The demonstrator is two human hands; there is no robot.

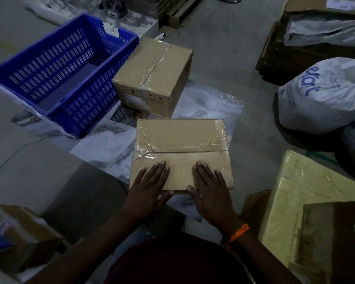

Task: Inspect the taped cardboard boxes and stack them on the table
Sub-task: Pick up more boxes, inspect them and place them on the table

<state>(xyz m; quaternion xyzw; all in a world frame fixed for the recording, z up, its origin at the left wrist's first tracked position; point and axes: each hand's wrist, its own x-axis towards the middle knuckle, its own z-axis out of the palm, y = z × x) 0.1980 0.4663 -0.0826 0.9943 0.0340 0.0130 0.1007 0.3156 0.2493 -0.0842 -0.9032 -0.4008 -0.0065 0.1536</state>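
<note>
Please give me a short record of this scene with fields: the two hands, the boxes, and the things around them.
left hand: flat on near box, fingers straight
right hand: flat on near box, fingers straight; orange band at wrist
near box: taped shut, clear tape over the top seam
far box: taped shut, behind near box, beside crate
crate: blue, slotted walls, left of far box
sack: white with blue print, at right
stacking: not yet done; neither box is on the other
</note>
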